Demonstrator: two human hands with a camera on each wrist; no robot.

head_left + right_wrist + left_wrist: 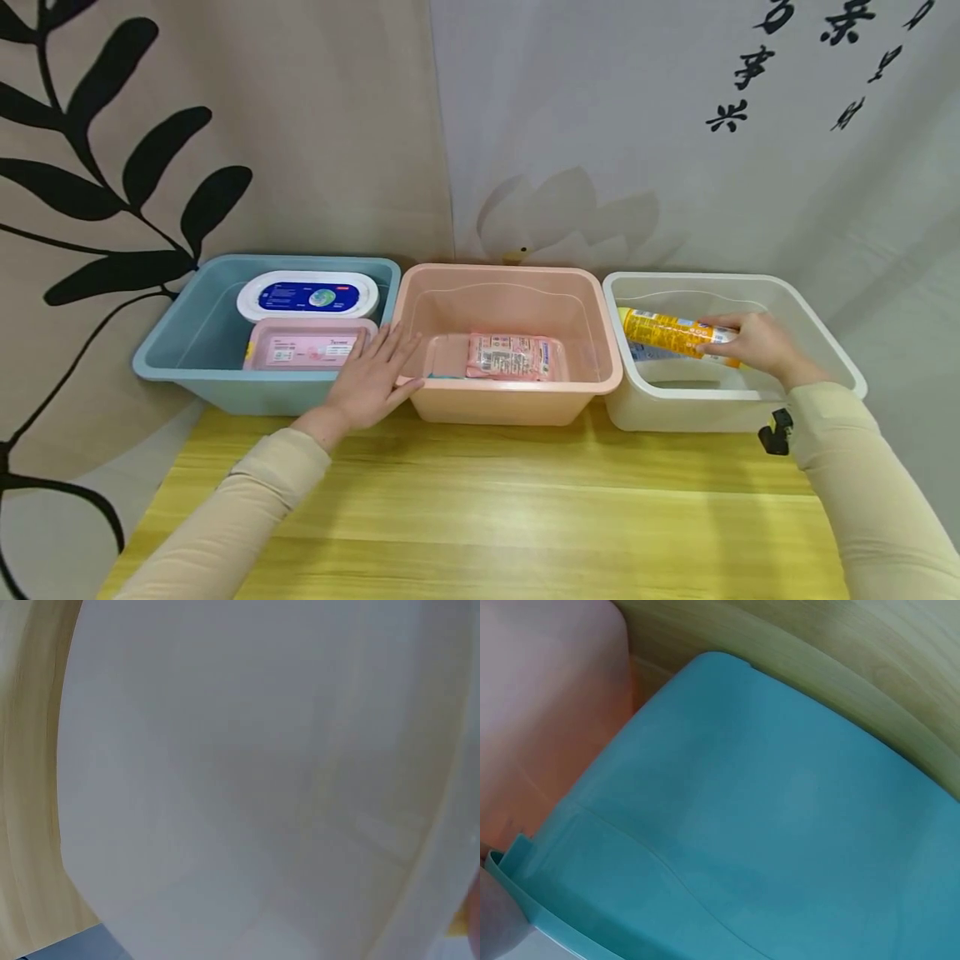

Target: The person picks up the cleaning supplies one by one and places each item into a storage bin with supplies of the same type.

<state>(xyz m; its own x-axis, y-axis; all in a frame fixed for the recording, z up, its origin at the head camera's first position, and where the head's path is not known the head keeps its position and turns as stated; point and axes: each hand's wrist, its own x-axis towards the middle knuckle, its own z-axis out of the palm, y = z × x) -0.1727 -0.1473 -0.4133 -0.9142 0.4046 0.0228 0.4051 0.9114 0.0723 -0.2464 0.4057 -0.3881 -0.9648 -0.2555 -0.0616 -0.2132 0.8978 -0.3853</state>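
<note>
My right hand (765,346) reaches over the white bin (705,417) and grips one end of a yellow cylindrical container (660,331) with printed labels. The container lies tilted inside the bin, its other end pointing left. Part of a blue item (648,352) shows beneath it. My left hand (371,379) lies with straight, spread fingers across the adjoining rims of the blue bin (247,393) and the peach bin (510,408). Only a bit of it appears in the left wrist view, where the blue bin's outer wall (742,787) dominates. Mostly the white bin's wall (225,787) fills the right wrist view.
A white oval tub (307,310) with a blue label and a pink pack (307,346) sit in the blue bin. In the peach bin lies a pink printed packet (510,357). The wooden table (525,508) extends in front; a printed curtain (337,125) hangs behind.
</note>
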